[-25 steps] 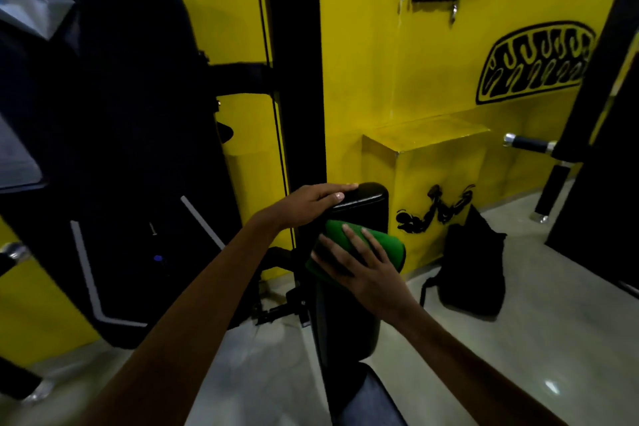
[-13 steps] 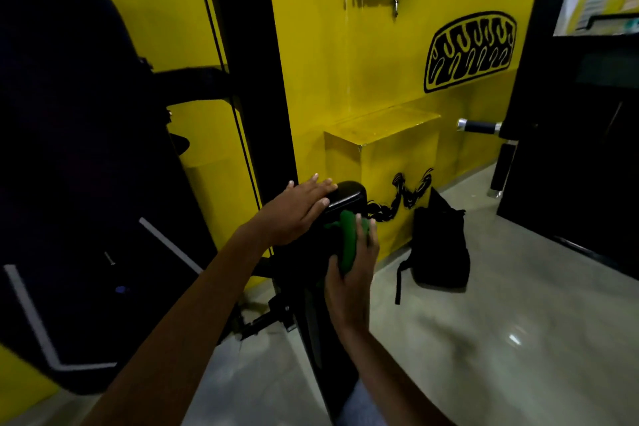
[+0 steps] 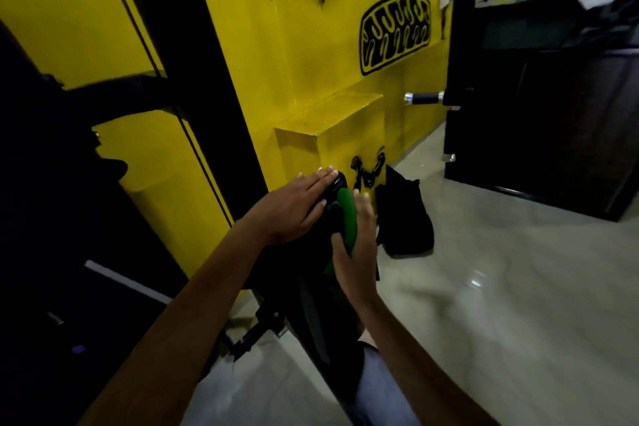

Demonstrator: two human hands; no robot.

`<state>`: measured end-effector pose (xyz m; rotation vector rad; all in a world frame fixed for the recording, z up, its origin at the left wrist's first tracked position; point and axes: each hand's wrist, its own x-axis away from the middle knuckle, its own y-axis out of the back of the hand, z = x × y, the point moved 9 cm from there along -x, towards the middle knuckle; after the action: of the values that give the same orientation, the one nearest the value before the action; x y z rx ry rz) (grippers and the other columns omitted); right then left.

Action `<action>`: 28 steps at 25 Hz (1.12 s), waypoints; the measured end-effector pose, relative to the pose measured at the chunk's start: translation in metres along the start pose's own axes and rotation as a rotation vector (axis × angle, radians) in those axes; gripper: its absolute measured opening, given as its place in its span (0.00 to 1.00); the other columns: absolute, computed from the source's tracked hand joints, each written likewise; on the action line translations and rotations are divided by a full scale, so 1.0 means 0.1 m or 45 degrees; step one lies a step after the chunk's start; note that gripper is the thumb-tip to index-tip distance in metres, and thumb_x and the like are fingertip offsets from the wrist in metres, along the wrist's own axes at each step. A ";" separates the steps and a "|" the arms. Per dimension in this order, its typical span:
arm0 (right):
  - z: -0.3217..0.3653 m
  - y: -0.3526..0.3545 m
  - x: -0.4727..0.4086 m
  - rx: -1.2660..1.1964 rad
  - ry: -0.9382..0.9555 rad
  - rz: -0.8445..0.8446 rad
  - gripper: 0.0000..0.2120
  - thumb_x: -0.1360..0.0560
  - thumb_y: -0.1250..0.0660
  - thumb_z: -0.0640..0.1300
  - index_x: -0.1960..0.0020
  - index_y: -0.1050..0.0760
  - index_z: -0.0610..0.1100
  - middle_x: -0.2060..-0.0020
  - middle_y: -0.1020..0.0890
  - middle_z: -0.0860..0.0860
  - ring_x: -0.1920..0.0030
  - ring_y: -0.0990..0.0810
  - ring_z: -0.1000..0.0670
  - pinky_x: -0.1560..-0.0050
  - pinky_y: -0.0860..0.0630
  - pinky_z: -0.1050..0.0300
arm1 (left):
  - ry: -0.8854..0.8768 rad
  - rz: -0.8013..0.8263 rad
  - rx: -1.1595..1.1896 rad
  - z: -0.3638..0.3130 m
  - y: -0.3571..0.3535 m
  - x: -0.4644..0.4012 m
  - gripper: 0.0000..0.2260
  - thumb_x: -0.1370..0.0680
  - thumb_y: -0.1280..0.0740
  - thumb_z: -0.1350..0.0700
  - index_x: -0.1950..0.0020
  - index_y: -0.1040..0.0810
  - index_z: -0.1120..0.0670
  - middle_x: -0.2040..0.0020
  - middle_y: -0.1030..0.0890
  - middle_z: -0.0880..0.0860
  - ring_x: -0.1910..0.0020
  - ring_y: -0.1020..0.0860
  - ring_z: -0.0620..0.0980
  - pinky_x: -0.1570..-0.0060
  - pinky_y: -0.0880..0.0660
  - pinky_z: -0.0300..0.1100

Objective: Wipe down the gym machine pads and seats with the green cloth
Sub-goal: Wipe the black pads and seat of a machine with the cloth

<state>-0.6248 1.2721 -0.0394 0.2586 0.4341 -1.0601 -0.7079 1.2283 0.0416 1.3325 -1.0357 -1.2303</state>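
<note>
An upright black back pad (image 3: pixel 311 284) of a gym machine stands in the middle of the head view, seen almost edge-on. My left hand (image 3: pixel 294 206) lies flat with straight fingers over its top end. My right hand (image 3: pixel 356 249) presses the green cloth (image 3: pixel 345 214) against the pad's right face, fingers straight and the thumb lying on the cloth. Most of the cloth is hidden under my palm.
A black bag (image 3: pixel 404 214) sits on the pale floor just right of the pad, beside a yellow box (image 3: pixel 332 135). A black post (image 3: pixel 193 62) rises behind the pad. Dark machines (image 3: pixel 539 114) stand right with a chrome-tipped handle (image 3: pixel 423 97), and another at left.
My view has swung right and back, so the pad looks narrower. My right hand has turned onto the pad's right side with the cloth. My left hand stays on the top.
</note>
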 end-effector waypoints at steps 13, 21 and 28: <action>-0.33 -0.13 0.69 0.164 -0.321 -0.338 0.34 0.29 0.40 0.43 0.24 0.44 0.45 0.25 0.42 0.49 0.25 0.44 0.52 0.31 0.48 0.71 | -0.146 -0.173 0.004 -0.08 0.02 0.02 0.29 0.22 0.54 0.49 0.23 0.48 0.60 0.23 0.45 0.57 0.23 0.48 0.51 0.31 0.59 0.33; -0.05 -0.37 0.99 0.224 -0.181 -0.385 0.31 0.27 0.42 0.47 0.25 0.40 0.42 0.26 0.40 0.48 0.26 0.43 0.52 0.27 0.47 0.66 | -0.173 -0.234 0.008 -0.08 0.02 0.01 0.28 0.22 0.53 0.50 0.24 0.45 0.61 0.24 0.42 0.59 0.24 0.45 0.53 0.30 0.56 0.35; -0.04 -0.16 0.66 0.041 -0.311 -0.376 0.31 0.29 0.43 0.43 0.26 0.41 0.46 0.27 0.38 0.51 0.26 0.42 0.54 0.28 0.44 0.61 | -0.399 -0.084 -0.649 -0.34 -0.17 0.02 0.29 0.23 0.61 0.52 0.23 0.52 0.62 0.22 0.53 0.61 0.23 0.53 0.59 0.26 0.54 0.51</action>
<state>-0.6126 1.2148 -0.0739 0.0918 0.2389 -1.3703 -0.6748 1.2327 0.0234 0.7998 -0.8124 -1.6565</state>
